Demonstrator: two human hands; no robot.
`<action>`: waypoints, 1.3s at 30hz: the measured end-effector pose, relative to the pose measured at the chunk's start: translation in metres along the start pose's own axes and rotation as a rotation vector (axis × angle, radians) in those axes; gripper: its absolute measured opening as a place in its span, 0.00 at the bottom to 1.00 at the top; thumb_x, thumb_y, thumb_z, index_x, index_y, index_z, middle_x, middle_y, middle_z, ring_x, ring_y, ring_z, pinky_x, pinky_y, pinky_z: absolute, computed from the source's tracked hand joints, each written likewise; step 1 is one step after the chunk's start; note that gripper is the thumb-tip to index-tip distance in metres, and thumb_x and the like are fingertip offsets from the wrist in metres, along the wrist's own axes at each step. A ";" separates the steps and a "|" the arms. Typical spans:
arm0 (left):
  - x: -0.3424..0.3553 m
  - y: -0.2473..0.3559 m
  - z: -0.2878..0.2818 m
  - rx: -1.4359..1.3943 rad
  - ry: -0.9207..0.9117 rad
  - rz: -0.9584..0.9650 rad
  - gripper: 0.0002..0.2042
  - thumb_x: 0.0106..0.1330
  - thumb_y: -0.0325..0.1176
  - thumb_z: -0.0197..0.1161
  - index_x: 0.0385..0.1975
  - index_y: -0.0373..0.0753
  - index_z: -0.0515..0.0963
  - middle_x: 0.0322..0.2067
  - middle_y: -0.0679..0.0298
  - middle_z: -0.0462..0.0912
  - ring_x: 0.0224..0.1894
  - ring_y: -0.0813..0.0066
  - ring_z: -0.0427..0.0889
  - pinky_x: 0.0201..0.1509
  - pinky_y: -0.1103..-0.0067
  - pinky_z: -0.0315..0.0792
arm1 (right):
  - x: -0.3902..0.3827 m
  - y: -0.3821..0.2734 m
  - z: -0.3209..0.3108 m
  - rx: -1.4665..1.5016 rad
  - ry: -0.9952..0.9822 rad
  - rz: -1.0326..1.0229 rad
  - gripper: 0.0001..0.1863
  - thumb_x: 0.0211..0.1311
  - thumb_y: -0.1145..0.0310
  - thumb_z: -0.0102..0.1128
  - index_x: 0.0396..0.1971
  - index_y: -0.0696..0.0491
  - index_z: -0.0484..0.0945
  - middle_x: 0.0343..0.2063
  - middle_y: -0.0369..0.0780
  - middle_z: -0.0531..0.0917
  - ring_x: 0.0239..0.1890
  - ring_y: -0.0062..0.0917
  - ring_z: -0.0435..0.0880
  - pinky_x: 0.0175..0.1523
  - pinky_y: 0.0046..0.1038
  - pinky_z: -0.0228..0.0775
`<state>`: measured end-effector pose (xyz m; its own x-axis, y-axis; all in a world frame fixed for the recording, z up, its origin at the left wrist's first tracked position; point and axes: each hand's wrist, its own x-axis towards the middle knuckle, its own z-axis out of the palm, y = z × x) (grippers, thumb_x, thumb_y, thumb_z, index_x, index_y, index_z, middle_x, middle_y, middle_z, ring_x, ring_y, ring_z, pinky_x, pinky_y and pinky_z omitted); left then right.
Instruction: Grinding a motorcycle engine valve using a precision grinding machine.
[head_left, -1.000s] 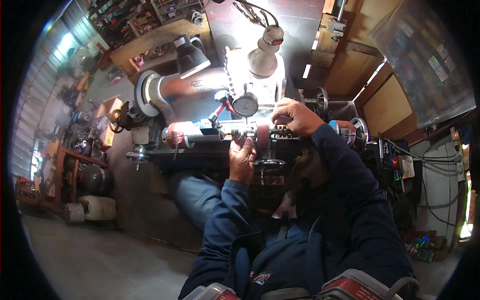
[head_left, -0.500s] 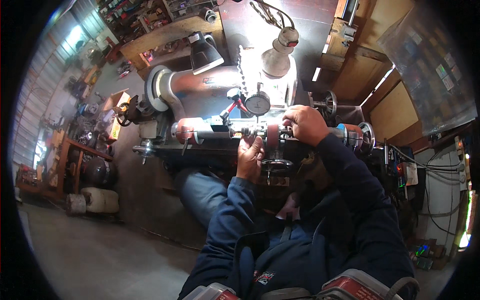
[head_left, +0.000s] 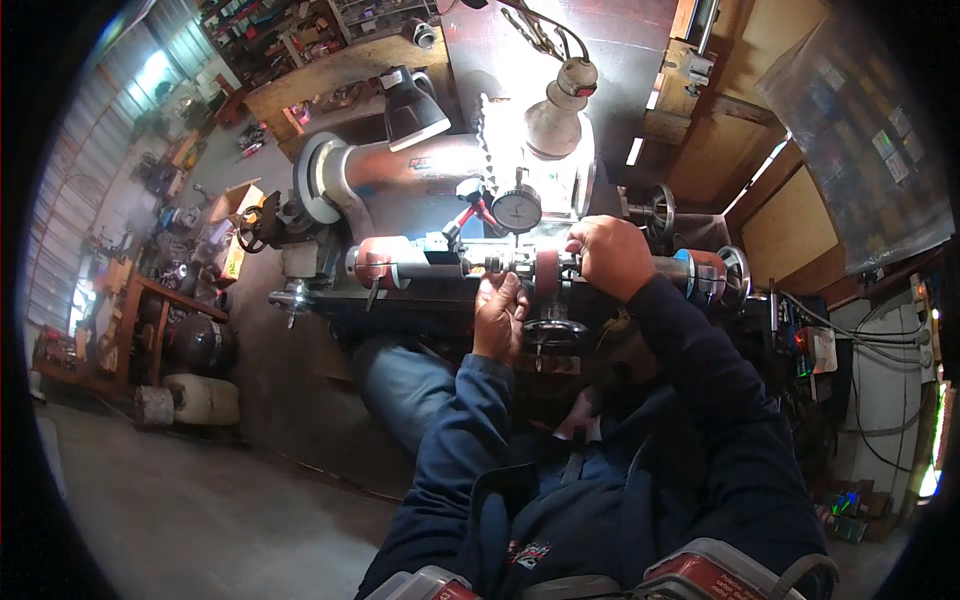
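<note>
In front of me, a short metal shaft (head_left: 494, 263) lies crosswise in a bench machine, between a left holder with a red band (head_left: 378, 262) and a reddish disc (head_left: 546, 272). From below, my left hand (head_left: 501, 316) has its curled fingers and thumb closed at the shaft. My right hand (head_left: 615, 258) is closed just right of the disc, with its fingertips pinched; what they grip is hidden. Above the shaft stands a round dial gauge (head_left: 517, 209), its stem pointing down, beside a red-and-black holder arm (head_left: 470, 208).
Behind the gauge are a large grey machine body (head_left: 420, 165), a dark lamp head (head_left: 412, 110) and a lit lamp-like fitting (head_left: 553, 120). Handwheels (head_left: 735, 275) stick out at the right, and another handwheel (head_left: 555, 333) sits below the disc. Cluttered shelves line the left.
My left thumb has shifted slightly closer to the fingers. The right hand has turned a little, staying beside the disc. The whole view has moved slightly.
</note>
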<state>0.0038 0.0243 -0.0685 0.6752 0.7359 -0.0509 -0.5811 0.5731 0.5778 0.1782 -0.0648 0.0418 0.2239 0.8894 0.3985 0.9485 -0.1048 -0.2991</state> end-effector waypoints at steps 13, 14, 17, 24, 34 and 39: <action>-0.004 0.004 0.010 0.004 0.052 -0.022 0.15 0.70 0.28 0.59 0.54 0.43 0.67 0.36 0.72 0.73 0.29 0.83 0.71 0.29 0.86 0.63 | 0.004 -0.004 0.004 -0.062 -0.074 0.135 0.06 0.50 0.71 0.61 0.27 0.52 0.85 0.23 0.47 0.83 0.30 0.44 0.84 0.36 0.42 0.74; -0.004 0.005 0.010 0.001 0.052 -0.026 0.15 0.70 0.28 0.58 0.54 0.43 0.67 0.36 0.72 0.73 0.29 0.83 0.71 0.30 0.86 0.64 | 0.003 -0.005 0.004 -0.068 -0.070 0.130 0.06 0.50 0.71 0.61 0.27 0.52 0.85 0.23 0.47 0.83 0.30 0.44 0.84 0.36 0.42 0.74; -0.004 0.004 0.010 0.014 0.017 -0.018 0.15 0.70 0.28 0.58 0.54 0.43 0.67 0.35 0.72 0.73 0.29 0.83 0.70 0.30 0.86 0.64 | 0.002 -0.002 0.006 -0.116 -0.078 0.147 0.06 0.51 0.70 0.61 0.27 0.52 0.85 0.24 0.47 0.83 0.30 0.44 0.84 0.36 0.42 0.74; 0.001 0.000 0.004 0.204 -0.097 0.048 0.16 0.72 0.35 0.59 0.55 0.38 0.66 0.31 0.70 0.73 0.29 0.85 0.70 0.25 0.87 0.62 | 0.003 0.010 -0.026 0.155 0.132 -0.133 0.04 0.58 0.71 0.62 0.31 0.56 0.81 0.29 0.44 0.82 0.35 0.42 0.81 0.40 0.38 0.72; 0.003 0.005 -0.001 0.830 0.079 0.176 0.23 0.67 0.48 0.65 0.45 0.31 0.74 0.32 0.66 0.82 0.31 0.78 0.79 0.38 0.80 0.73 | -0.088 0.084 -0.113 -0.104 0.477 0.394 0.11 0.61 0.64 0.65 0.42 0.50 0.83 0.34 0.41 0.84 0.34 0.32 0.83 0.41 0.30 0.74; -0.012 0.021 0.019 1.139 0.149 0.296 0.16 0.70 0.46 0.63 0.38 0.35 0.78 0.25 0.72 0.79 0.23 0.90 0.67 0.28 0.83 0.63 | -0.162 0.169 -0.113 -0.126 0.234 0.619 0.13 0.68 0.63 0.56 0.48 0.49 0.82 0.45 0.43 0.85 0.46 0.35 0.85 0.51 0.30 0.74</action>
<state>-0.0080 0.0208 -0.0405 0.4796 0.8636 0.1556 0.0846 -0.2220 0.9714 0.3278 -0.2764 0.0248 0.7637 0.5307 0.3676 0.6456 -0.6277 -0.4350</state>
